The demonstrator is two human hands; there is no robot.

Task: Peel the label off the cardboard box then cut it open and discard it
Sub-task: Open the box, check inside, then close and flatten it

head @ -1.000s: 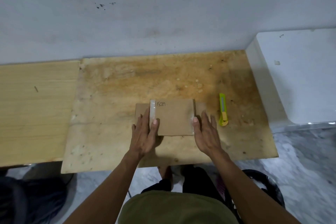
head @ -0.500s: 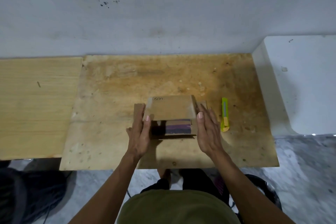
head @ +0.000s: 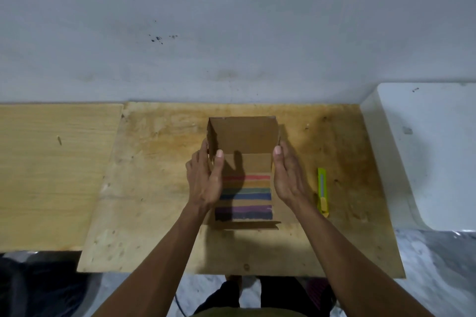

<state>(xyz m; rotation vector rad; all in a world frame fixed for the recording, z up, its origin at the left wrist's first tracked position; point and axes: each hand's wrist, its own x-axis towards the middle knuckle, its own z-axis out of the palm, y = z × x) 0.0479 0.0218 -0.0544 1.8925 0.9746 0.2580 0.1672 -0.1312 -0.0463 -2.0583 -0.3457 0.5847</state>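
Box: one cardboard box (head: 243, 136), lid raised, striped inside.
Hands: two; left hand (head: 204, 177) and right hand (head: 287, 177) each grip a side.
Knife: one green utility knife (head: 322, 192) alongside.

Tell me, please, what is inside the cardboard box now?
The cardboard box shows coloured stripes on its inside floor; no loose contents show. The left hand and its shadow cover the left edge.
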